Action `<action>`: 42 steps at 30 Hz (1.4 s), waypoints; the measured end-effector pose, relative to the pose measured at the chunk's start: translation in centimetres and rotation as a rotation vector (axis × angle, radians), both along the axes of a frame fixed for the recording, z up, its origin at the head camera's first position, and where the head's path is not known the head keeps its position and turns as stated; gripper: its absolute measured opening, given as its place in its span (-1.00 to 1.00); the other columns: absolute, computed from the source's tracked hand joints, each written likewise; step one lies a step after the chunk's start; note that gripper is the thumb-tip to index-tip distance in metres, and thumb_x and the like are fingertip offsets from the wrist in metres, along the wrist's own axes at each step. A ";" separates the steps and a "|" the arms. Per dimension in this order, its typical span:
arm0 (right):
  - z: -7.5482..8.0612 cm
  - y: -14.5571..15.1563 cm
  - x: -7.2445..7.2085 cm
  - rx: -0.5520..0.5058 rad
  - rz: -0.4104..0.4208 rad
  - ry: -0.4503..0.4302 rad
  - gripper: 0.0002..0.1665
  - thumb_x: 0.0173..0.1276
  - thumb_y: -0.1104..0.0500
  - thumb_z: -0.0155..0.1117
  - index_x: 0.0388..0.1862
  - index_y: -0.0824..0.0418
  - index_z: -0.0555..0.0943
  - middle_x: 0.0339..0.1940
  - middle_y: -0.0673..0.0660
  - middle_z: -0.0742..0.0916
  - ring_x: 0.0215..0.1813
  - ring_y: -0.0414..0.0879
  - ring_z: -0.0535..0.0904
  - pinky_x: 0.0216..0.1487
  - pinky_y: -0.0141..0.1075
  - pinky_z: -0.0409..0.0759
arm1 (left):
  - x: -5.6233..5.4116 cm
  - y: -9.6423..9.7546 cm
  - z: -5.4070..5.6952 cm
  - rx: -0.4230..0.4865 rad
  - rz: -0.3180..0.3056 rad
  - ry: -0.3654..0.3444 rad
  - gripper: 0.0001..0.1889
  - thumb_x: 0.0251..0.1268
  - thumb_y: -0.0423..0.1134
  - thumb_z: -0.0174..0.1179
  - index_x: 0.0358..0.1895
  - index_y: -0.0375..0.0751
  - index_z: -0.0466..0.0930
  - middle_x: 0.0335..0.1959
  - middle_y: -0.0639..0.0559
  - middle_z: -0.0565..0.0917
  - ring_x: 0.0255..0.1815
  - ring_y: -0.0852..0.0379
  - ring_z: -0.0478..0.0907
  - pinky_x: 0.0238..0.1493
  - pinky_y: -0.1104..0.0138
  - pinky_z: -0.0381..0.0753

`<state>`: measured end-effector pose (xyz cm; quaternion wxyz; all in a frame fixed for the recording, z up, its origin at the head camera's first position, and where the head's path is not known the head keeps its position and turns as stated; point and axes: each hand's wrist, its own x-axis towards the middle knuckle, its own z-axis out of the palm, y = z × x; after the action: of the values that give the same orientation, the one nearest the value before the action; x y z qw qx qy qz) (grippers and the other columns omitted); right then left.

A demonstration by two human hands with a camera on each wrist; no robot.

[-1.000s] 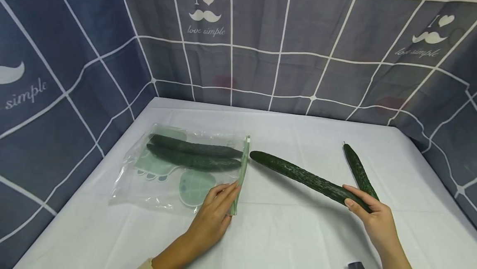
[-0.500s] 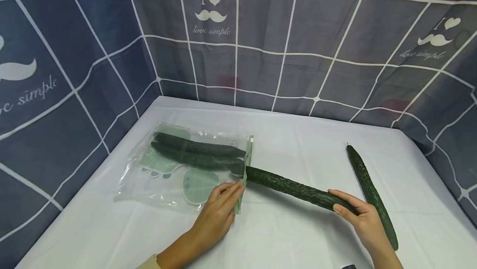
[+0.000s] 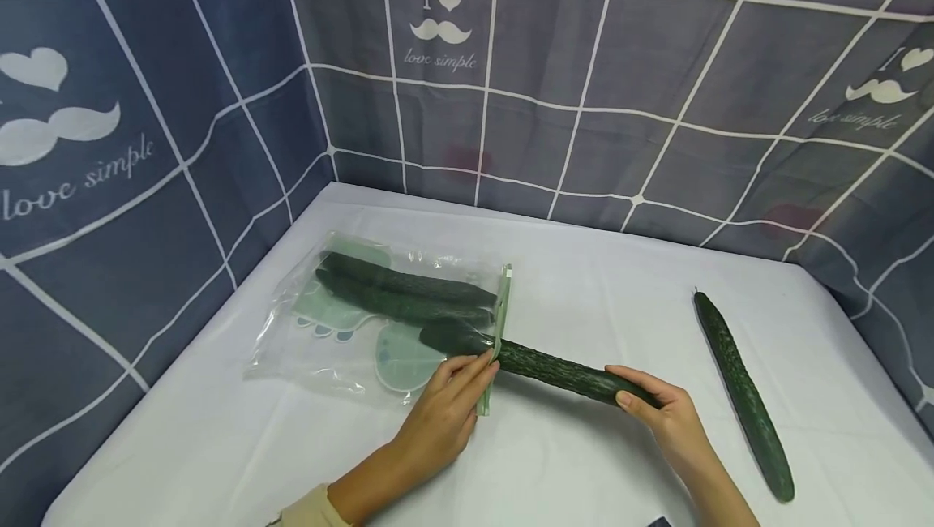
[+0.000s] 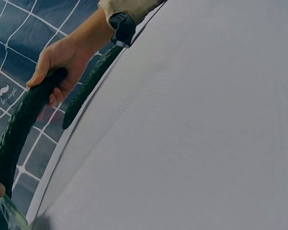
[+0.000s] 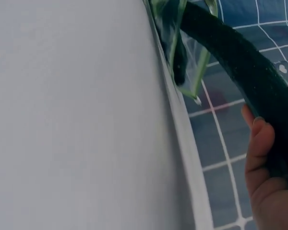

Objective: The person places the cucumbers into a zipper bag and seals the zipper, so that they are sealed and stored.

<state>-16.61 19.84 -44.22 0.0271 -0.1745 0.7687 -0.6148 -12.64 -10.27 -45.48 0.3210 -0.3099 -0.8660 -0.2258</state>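
In the head view a clear zip bag [image 3: 273, 353] with pale green printing lies on the white table. Two dark green cucumbers [image 3: 416, 284] lie side by side inside it. My left hand [image 3: 441, 417] pinches the bag's green zip edge [image 3: 503, 300] near its front end. Held by its near end in my right hand [image 3: 667, 413], a third cucumber [image 3: 558, 369] runs through the bag's mouth, its far end under the plastic. The right wrist view shows the mouth spread apart [image 5: 201, 69] around this cucumber [image 5: 245, 67], with my thumb [image 5: 261, 143] along its side.
Another cucumber [image 3: 744, 397] lies on the white tablecloth [image 3: 584, 462] at the right. A small dark object [image 3: 659, 522] shows at the front edge. Dark checked curtains [image 3: 540, 49] stand behind and beside the table.
My right hand has moved left, sliding the cucumber's far end from outside the zip edge into the bag. The left hand stays at the bag's edge. The head view has turned slightly left.
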 end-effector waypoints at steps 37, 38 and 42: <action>-1.8 -12.8 -5.0 0.005 0.085 -0.238 -0.50 0.17 0.23 0.27 0.09 0.40 0.49 -0.12 0.12 0.68 -0.18 -0.26 0.59 -0.14 -0.41 0.56 | 0.2 0.0 0.1 -0.087 0.056 0.014 -0.37 -0.13 -0.49 0.18 0.20 -0.32 0.38 0.24 -0.12 0.43 0.11 0.05 0.38 0.16 0.36 0.34; -1.8 -12.8 -5.0 0.038 0.079 -0.227 -0.51 0.15 0.23 0.29 0.07 0.38 0.52 -0.08 0.18 0.67 -0.15 -0.23 0.59 -0.13 -0.41 0.55 | 0.2 0.0 0.1 -0.086 0.054 0.011 -0.36 -0.12 -0.49 0.18 0.21 -0.32 0.38 0.23 -0.12 0.43 0.11 0.05 0.38 0.16 0.36 0.34; -1.8 -12.7 -5.2 0.200 0.078 -0.121 -0.56 0.11 0.16 0.35 -0.01 0.26 0.59 -0.09 0.19 0.69 -0.12 -0.15 0.59 -0.15 -0.39 0.53 | 0.2 -0.1 0.1 -0.082 0.050 0.004 -0.37 -0.13 -0.50 0.19 0.20 -0.33 0.39 0.24 -0.14 0.42 0.10 0.04 0.38 0.13 0.35 0.38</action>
<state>-21.78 7.09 -46.03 0.1144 -0.1633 0.8158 -0.5429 -12.46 -10.35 -45.43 0.3153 -0.3015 -0.8814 -0.1813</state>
